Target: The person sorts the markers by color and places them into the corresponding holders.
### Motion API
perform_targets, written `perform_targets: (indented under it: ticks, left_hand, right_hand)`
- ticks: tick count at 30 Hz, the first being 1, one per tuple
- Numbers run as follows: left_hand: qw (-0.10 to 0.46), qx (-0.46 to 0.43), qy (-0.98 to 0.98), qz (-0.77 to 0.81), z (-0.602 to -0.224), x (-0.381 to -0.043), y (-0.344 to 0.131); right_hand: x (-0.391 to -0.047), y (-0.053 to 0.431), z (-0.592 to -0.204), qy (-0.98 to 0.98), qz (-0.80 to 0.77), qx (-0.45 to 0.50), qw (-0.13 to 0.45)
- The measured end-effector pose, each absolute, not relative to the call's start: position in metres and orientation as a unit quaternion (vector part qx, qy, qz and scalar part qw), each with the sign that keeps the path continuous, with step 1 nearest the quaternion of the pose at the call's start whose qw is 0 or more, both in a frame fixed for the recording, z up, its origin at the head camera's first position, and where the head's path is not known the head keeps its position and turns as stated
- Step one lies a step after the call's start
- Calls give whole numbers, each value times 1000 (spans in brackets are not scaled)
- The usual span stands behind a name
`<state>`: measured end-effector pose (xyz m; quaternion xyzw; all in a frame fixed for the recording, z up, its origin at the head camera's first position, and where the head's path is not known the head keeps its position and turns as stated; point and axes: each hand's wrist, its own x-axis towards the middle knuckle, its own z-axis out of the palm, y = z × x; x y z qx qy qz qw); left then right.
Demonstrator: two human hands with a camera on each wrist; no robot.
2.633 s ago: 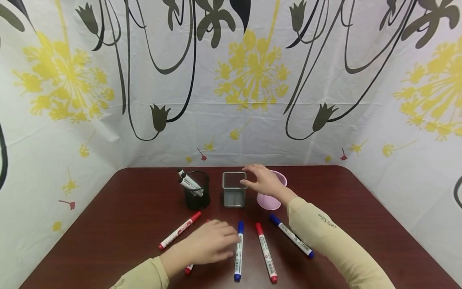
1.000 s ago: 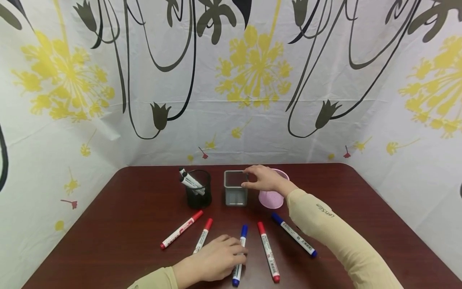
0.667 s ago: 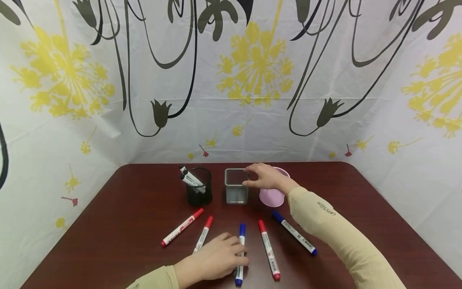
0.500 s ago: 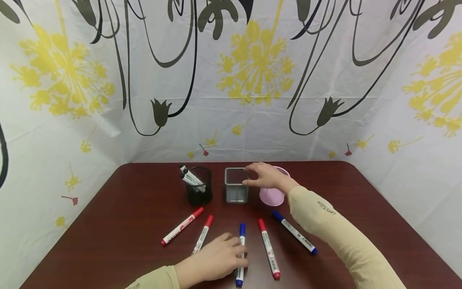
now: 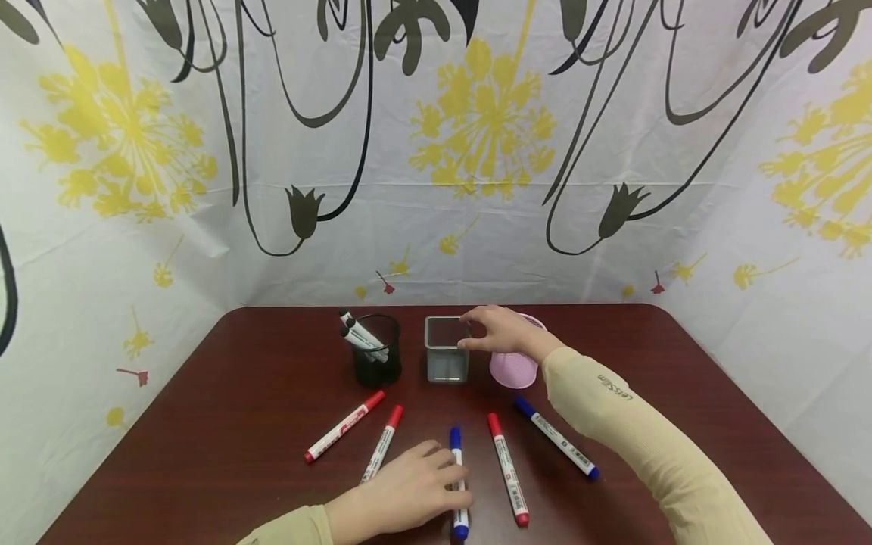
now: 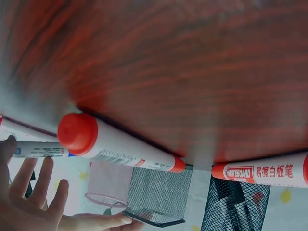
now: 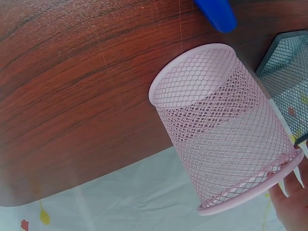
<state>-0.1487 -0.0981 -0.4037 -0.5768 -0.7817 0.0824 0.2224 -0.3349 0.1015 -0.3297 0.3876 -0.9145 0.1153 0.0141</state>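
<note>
My left hand (image 5: 418,488) is bent over a blue whiteboard marker (image 5: 457,450), its thumb and fingertips pinching the white barrel. In the left wrist view this marker (image 6: 41,149) shows between thumb and fingers, in front of a red one. My right hand (image 5: 500,331) reaches to the back and grips the right side of a square grey mesh pen holder (image 5: 446,367), thumb at the front corner and fingers at the rear. Under that wrist stands a round pink mesh pen holder (image 7: 216,125), partly hidden in the head view.
A black mesh pen holder (image 5: 377,371) at the back left has several black-capped markers leaning in it. Red markers lie at the left (image 5: 344,428), beside the left hand (image 5: 380,454) and right of it (image 5: 507,469). Another blue marker (image 5: 557,439) lies under the right forearm.
My left hand has come to the right onto the blue marker, uncovering a red one, and the blue marker has turned a little. My right hand stays at the grey pen holder.
</note>
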Motion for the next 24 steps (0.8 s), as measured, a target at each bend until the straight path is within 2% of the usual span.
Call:
perform_targets:
  ticks: [8, 10, 21, 24]
  left_hand:
    - [295, -588, -753, -2, -395, -151, -97]
    - [299, -586, -753, -29, -391, -152, -97]
    - [246, -536, -777, -220, -359, -153, -100]
    - [213, -515, -783, -276, -352, -154, -102]
  right_hand:
    - [-335, 102, -331, -915, 118, 387, 11]
    - [-336, 102, -331, -914, 118, 388, 12]
    - [-337, 102, -331, -911, 117, 394, 20]
    - [-337, 102, -331, -912, 118, 393, 17]
